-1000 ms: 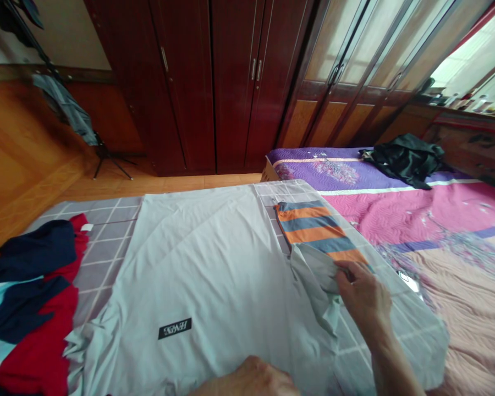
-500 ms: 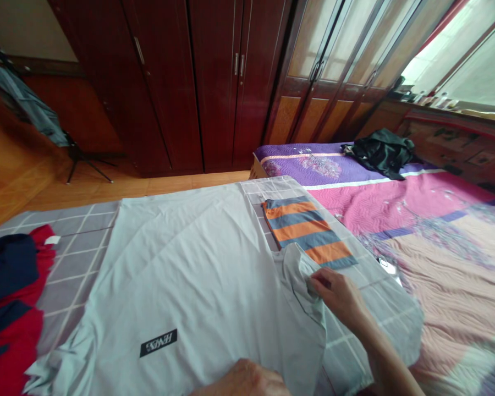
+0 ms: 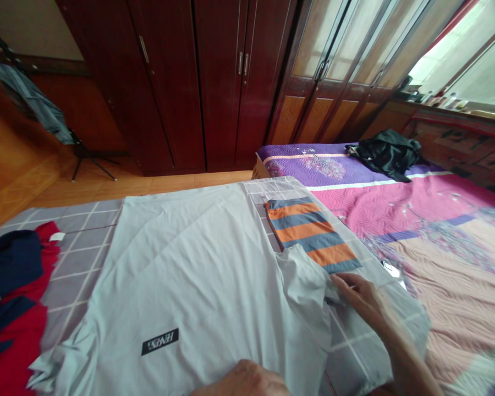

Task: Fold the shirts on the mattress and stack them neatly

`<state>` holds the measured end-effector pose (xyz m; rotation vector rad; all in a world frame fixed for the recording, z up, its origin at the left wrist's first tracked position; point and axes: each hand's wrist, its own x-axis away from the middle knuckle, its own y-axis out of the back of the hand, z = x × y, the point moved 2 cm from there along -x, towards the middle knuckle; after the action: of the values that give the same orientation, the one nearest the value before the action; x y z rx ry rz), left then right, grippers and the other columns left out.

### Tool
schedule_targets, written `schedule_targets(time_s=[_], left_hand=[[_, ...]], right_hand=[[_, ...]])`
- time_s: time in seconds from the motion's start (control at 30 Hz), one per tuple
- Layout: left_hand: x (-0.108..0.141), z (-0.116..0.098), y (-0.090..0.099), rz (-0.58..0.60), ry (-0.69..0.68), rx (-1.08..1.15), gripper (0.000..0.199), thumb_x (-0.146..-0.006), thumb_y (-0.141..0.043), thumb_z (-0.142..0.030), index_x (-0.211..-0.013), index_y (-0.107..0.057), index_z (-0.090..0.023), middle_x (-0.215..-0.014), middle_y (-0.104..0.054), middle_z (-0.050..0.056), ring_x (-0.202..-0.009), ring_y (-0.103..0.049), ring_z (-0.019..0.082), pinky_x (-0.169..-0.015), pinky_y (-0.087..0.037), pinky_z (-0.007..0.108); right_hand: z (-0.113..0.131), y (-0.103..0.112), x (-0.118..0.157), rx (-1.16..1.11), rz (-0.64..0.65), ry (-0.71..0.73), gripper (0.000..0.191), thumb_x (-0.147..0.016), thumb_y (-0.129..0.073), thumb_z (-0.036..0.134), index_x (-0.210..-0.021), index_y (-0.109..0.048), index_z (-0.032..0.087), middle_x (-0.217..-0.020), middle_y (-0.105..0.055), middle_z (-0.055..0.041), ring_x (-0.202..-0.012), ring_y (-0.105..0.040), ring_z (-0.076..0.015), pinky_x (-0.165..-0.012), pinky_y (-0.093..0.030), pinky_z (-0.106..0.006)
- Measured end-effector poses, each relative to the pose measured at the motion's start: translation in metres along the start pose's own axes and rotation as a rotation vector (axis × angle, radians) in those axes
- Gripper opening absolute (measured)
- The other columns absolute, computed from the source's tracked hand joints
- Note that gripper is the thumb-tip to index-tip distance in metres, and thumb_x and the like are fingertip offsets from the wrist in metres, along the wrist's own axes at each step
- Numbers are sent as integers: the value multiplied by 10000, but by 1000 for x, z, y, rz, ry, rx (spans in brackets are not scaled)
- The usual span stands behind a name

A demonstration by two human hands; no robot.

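A pale grey T-shirt [image 3: 190, 264] with a small black printed label lies spread on a checked grey sheet. My right hand [image 3: 365, 302] is closed on the edge of its right-side sleeve, pulling it outward over the sheet. At the bottom edge of the view my left hand [image 3: 247, 379] rests on the shirt's lower part; its fingers are cut off by the frame. A folded garment with orange and grey stripes [image 3: 309, 228] lies just beyond the held sleeve, partly covered by it. The shirt's other sleeve [image 3: 61, 363] is bunched at lower left.
Red and navy clothing [image 3: 16, 286] lies on the sheet at far left. To the right is a bed with a pink and purple cover [image 3: 396, 214], bearing a black garment [image 3: 388, 154]. A phone-like object [image 3: 391, 269] lies at the sheet's right edge. Dark red wardrobes [image 3: 218, 88] stand behind.
My right hand has moved right with the sleeve edge in its fingers, and the sleeve is stretched out flatter. My left hand has stayed in place.
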<state>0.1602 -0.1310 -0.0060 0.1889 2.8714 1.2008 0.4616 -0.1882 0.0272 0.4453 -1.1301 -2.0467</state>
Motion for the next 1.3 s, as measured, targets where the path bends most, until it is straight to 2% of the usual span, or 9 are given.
schedule_targets(time_s=[0.13,0.3,0.4,0.53,0.67,0.73,0.87,1.0,1.3], left_hand=[[-1,3,-4,-3,-18,6,242,-859,-628,-272,-1098,-641,-233,-998,-717,-21,-765,-675,99,-485,-334,176],[-1,6,-10,-20,-69,17,258,-851,-638,-234,-1109,-624,-227,-1010,-715,-20,-839,-676,113,-568,-389,151],[1,5,-6,-42,-66,41,208,-876,-600,-220,-1082,-627,-235,-1007,-715,-27,-860,-674,109,-619,-415,137],[3,-1,1,-60,-55,91,190,-913,-540,-311,-1057,-630,-226,-977,-711,-14,-838,-673,105,-667,-435,132],[9,-9,9,-28,-19,63,156,-897,-565,-260,-1033,-631,-223,-923,-704,-19,-809,-663,115,-632,-431,141],[22,-18,21,-62,16,31,143,-910,-539,-272,-1016,-632,-244,-897,-698,-15,-819,-658,129,-628,-432,154],[64,-36,69,-212,174,8,192,-908,-524,-280,-1089,-583,-252,-998,-670,9,-950,-620,155,-833,-437,203],[85,-26,116,-282,459,-140,228,-891,-500,-217,-1101,-584,-237,-1079,-643,37,-1001,-597,203,-873,-443,290],[-8,53,145,-412,600,-301,299,-847,-546,-348,-1106,-566,-201,-1046,-582,77,-1005,-568,248,-851,-456,346]], right_hand=[[17,-9,6,-4,0,36,386,-689,-611,562,-564,-627,198,-517,-570,-16,-483,-499,-156,-476,-347,-276],[28,-2,2,-458,-9,-132,393,-626,-665,554,-554,-585,175,-464,-509,10,-433,-454,-123,-414,-352,-241],[59,6,4,-514,-67,-127,370,-641,-669,534,-605,-594,174,-465,-521,10,-410,-450,-120,-385,-341,-231],[137,-5,32,-272,-80,203,250,-763,-585,413,-684,-628,180,-572,-598,-9,-506,-537,-137,-478,-391,-236],[189,-37,82,-70,322,711,120,-826,-550,260,-845,-658,211,-722,-642,-9,-659,-603,-145,-589,-431,-238],[180,-43,96,-50,307,754,127,-853,-526,249,-874,-645,209,-745,-638,-17,-676,-610,-143,-595,-447,-237],[121,-35,97,51,30,667,162,-861,-530,295,-961,-620,206,-885,-647,-60,-792,-641,-177,-674,-506,-277],[69,-31,99,221,36,576,287,-776,-622,331,-1045,-614,230,-1009,-633,-69,-883,-646,-216,-709,-542,-317],[53,-44,118,290,113,553,440,-731,-546,196,-1170,-554,211,-944,-625,-63,-835,-638,-206,-689,-546,-311]])
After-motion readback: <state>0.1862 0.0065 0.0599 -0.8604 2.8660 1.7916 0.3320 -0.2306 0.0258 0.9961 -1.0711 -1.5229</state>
